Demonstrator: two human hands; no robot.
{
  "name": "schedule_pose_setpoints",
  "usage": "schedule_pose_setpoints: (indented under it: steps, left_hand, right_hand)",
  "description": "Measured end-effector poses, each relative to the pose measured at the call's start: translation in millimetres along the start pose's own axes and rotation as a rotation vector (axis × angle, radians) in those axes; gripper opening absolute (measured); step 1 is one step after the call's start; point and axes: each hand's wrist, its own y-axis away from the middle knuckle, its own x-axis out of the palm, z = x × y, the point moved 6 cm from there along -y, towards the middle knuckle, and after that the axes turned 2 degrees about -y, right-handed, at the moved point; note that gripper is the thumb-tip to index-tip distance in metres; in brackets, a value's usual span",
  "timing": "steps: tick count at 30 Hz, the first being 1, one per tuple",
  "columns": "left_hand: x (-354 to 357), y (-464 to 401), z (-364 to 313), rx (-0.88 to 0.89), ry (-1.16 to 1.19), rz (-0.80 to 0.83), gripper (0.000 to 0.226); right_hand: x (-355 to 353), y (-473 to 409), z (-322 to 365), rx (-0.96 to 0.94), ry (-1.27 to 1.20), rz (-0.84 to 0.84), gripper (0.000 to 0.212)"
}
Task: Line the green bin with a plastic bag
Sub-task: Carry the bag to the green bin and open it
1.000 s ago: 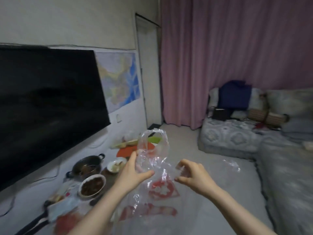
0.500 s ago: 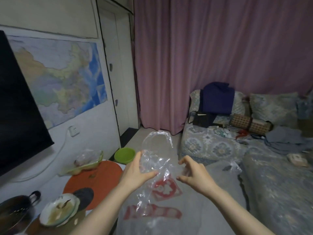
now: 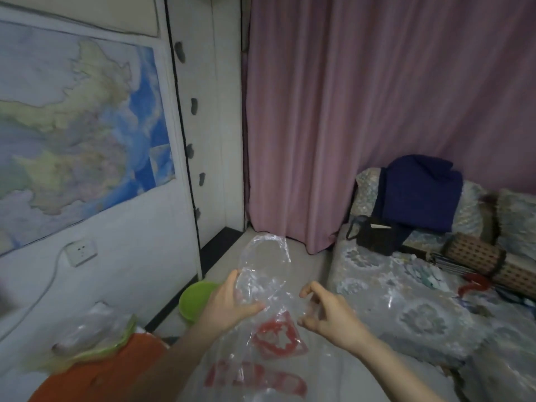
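A clear plastic bag with red print hangs in front of me, one handle loop standing up. My left hand pinches the bag below that loop. My right hand holds the bag's other side, fingers curled on the film. The green bin stands on the floor by the wall, left of and beyond my left hand, which hides part of its rim.
An orange round table with a bagged item is at lower left. A bed with bedding and clutter fills the right. A pink curtain and a white door stand ahead. A wall map hangs on the left.
The view has swung right and moved forward: the black screen and the dishes left the frame, and the green bin and door came closer. Both hands keep hold of the bag.
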Motion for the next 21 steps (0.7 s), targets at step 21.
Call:
schedule_pose_setpoints:
  steps: [21]
  left_hand:
    - [-64, -419, 146, -0.360, -0.133, -0.466, 0.066]
  right_hand:
    - [83, -574, -101, -0.263, 0.011, 0.212, 0.050]
